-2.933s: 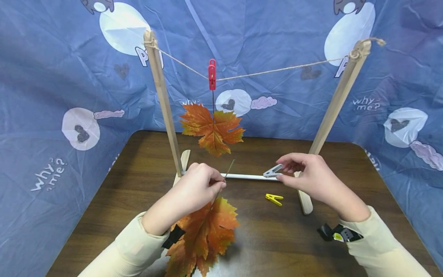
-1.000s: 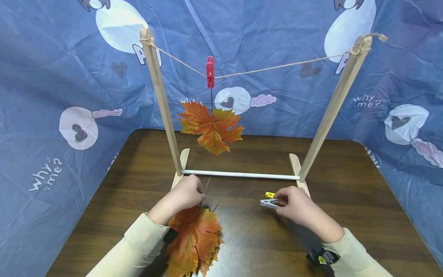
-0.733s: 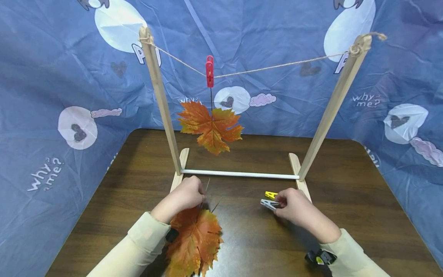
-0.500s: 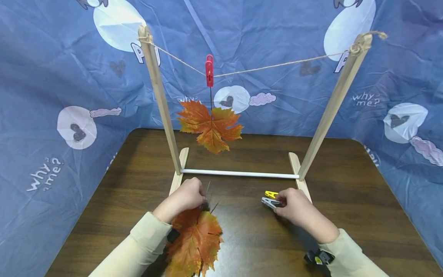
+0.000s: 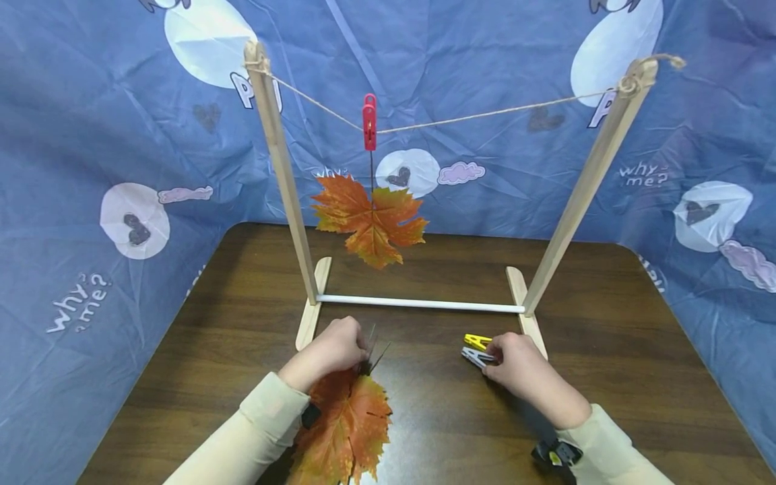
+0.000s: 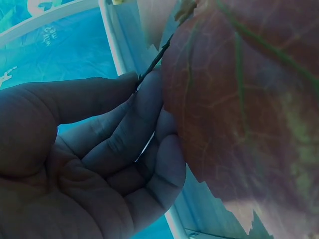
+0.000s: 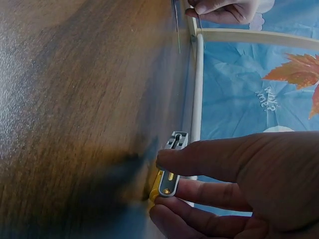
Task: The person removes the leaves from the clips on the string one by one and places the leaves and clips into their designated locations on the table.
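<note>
My left hand [image 5: 333,347] pinches the thin dark stem [image 6: 155,59] of an orange artificial maple leaf [image 5: 348,431] between thumb and forefinger. That leaf overlaps another at the table's front, and two stem ends show beyond the fingers. My right hand [image 5: 521,367] holds a grey clothespin [image 7: 168,185] by thumb and fingers, low over the table. Right behind it is a yellow clothespin [image 5: 474,339], partly hidden by the fingers. A red clothespin [image 5: 370,124] on the string [image 5: 485,114] holds a hanging maple leaf [image 5: 372,225] by its stem.
The string runs between a left wooden post [image 5: 279,168] and a right wooden post [image 5: 591,188], both on wooden feet. A white rod [image 5: 418,303] joins them low down. Behind the brown table [image 5: 242,283] hangs a blue printed cloth [image 5: 145,121].
Both hands have come down nearer the table since the earliest frame. The left lowered its leaf; the right brought the grey clothespin from near the rod to beside the yellow one.
</note>
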Available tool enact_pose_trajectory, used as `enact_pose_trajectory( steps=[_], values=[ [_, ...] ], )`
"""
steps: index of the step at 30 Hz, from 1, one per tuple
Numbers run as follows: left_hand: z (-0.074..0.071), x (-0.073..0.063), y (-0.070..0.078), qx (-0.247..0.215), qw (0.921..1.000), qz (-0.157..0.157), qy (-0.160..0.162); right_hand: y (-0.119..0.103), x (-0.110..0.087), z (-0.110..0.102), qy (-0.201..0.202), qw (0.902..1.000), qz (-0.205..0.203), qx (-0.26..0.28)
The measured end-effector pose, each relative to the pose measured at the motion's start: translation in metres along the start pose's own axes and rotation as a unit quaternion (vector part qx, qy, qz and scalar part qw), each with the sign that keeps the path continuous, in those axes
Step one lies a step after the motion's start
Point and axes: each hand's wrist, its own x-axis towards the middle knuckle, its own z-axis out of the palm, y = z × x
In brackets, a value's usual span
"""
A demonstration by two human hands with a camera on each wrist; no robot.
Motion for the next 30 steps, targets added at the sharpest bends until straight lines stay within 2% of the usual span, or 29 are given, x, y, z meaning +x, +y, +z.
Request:
enact_pose_trajectory(
  steps=[10, 22, 30],
  values=[
    [0.008, 0.003, -0.004, 0.009, 1.0, -0.001, -0.002, 0.002, -0.001, 0.004, 0.0, 1.0, 0.001, -0.008],
    [0.011, 0.002, -0.002, 0.024, 0.9994, 0.013, 0.021, 0.006, -0.004, 0.007, 0.03, 0.9992, -0.027, -0.005],
    [0.012, 0.002, -0.003, 0.025, 0.999, 0.016, 0.033, 0.005, -0.004, 0.007, 0.029, 0.9993, -0.021, -0.011]
  ],
)
